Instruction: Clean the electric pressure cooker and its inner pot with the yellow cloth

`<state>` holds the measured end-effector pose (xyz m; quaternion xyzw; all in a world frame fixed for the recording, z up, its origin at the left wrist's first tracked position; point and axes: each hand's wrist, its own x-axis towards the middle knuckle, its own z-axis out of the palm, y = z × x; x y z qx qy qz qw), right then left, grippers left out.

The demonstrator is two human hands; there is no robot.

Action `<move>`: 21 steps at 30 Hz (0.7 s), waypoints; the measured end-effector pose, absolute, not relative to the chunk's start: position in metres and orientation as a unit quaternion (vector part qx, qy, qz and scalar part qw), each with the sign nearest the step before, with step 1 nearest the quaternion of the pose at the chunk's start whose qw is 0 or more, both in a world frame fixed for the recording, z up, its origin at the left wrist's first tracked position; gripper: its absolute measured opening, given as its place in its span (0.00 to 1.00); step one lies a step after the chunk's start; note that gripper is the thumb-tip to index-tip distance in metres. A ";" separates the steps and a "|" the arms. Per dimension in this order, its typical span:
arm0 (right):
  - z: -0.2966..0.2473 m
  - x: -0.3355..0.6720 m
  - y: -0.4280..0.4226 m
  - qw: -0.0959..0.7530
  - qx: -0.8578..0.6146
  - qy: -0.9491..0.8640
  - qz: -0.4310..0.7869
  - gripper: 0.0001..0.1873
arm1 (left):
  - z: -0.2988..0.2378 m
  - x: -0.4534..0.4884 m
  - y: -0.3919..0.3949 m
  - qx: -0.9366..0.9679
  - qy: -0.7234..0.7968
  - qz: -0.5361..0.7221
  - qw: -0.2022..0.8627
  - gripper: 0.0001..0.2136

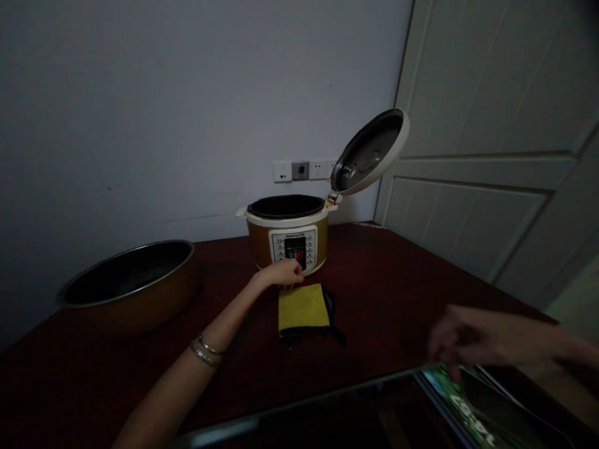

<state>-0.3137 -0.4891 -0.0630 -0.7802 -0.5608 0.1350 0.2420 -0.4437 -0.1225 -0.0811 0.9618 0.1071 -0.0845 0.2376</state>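
The left grip (287,272), fingers curled, is at the far edge of the cloth (303,308); whether it pinches, I cannot tell. The near-square cloth lies on the worktop (384,280), wearer's side of that grip, cooker (259,242) beyond. The right grip (452,343), blurred, unreadable, is farther off, rightward.

The right hand (450,340) is a blur here, its forearm (524,337) sliced off by the right edge! On the cooker (287,221), those button labels (309,245) are too tiny to read, and the left hand (284,273) masks part of the panel's (294,244) lower edge
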 end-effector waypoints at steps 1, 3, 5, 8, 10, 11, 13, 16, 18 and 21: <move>-0.047 -0.320 -0.470 0.219 -0.753 -0.576 0.232 0.12 | -0.082 -0.444 -0.123 0.968 0.108 -0.079 0.214 0.11; -0.028 -0.331 -0.431 0.217 -0.722 -0.598 0.273 0.14 | -0.081 -0.446 -0.126 0.979 0.107 -0.064 0.161 0.11; -0.027 -0.336 -0.394 0.233 -0.704 -0.633 0.224 0.15 | -0.080 -0.449 -0.131 0.986 0.111 -0.046 0.116 0.13; -0.047 -0.341 -0.351 0.217 -0.664 -0.704 0.125 0.15 | -0.080 -0.455 -0.136 0.986 0.122 -0.062 0.097 0.14; -0.063 -0.346 -0.331 0.175 -0.637 -0.747 0.074 0.17 | -0.083 -0.458 -0.135 0.980 0.124 -0.102 0.114 0.13; -0.069 -0.349 -0.324 0.150 -0.624 -0.765 0.055 0.17 | -0.086 -0.459 -0.133 0.976 0.121 -0.122 0.132 0.12; -0.080 -0.356 -0.312 0.103 -0.599 -0.793 0.030 0.19 | -0.089 -0.460 -0.127 0.966 0.108 -0.154 0.179 0.12; -0.090 -0.366 -0.301 0.039 -0.571 -0.820 0.018 0.23 | -0.088 -0.463 -0.117 0.947 0.092 -0.185 0.245 0.13; -0.095 -0.372 -0.297 0.007 -0.571 -0.821 -0.004 0.31 | -0.079 -0.468 -0.112 0.938 0.087 -0.205 0.266 0.12; -0.101 -0.379 -0.291 -0.023 -0.596 -0.802 -0.044 0.36 | -0.054 -0.482 -0.110 0.932 0.062 -0.197 0.299 0.17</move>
